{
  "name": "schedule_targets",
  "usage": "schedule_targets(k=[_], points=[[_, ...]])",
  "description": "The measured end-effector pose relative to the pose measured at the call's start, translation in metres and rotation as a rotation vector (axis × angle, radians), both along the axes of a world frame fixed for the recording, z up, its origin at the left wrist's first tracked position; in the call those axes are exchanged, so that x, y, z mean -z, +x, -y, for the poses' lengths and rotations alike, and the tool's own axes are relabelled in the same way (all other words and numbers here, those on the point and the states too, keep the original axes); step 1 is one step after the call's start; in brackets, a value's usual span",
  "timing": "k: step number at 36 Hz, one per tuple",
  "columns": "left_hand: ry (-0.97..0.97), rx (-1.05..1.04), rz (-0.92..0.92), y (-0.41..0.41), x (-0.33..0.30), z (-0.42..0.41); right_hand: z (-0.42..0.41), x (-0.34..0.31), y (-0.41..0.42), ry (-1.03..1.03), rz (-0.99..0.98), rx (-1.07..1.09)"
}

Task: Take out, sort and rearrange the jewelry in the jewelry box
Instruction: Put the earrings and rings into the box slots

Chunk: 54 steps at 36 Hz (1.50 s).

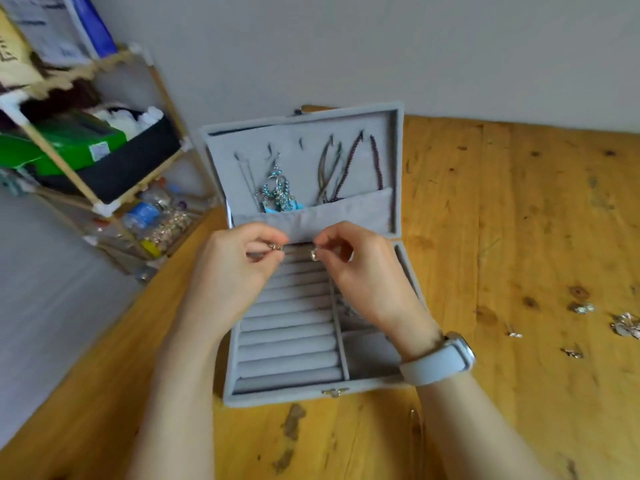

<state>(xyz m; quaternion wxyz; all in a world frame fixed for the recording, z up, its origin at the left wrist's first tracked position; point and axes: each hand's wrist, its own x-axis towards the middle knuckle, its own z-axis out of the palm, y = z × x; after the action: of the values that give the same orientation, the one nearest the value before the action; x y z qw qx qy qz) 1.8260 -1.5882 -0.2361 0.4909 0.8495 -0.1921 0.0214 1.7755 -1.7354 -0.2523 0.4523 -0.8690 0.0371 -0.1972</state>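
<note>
both hands over the open grey jewelry box (313, 396): left hand (235, 268) pinches a small ring (276, 247), right hand (363, 271) pinches another ring (314, 254). ring rolls (287, 327) lie directly below, long axis crosswise, both hands equally near.

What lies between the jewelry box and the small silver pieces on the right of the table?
Only bare wooden table between the jewelry box and the silver pieces, in the head view.

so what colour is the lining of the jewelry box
Light grey, velvet-like, across the lid and ring rolls of the jewelry box; the head view, the only one, shows it.
</note>
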Motion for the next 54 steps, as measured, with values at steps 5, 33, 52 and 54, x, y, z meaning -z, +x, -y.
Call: schedule_targets(k=[5, 33, 52, 54], points=[[0.044, 0.024, -0.059, 0.001, 0.007, -0.004, -0.008, 0.014, 0.003, -0.106, -0.070, -0.024], [0.328, 0.065, 0.046, -0.001, 0.021, 0.012, -0.006, 0.017, 0.002, -0.095, -0.132, 0.031], [0.382, -0.012, 0.135, -0.004, 0.017, 0.016, -0.005, 0.018, 0.001, -0.074, -0.103, 0.046], [0.365, -0.034, 0.111, -0.005, 0.018, 0.017, -0.006, 0.018, 0.001, -0.093, -0.107, 0.040]])
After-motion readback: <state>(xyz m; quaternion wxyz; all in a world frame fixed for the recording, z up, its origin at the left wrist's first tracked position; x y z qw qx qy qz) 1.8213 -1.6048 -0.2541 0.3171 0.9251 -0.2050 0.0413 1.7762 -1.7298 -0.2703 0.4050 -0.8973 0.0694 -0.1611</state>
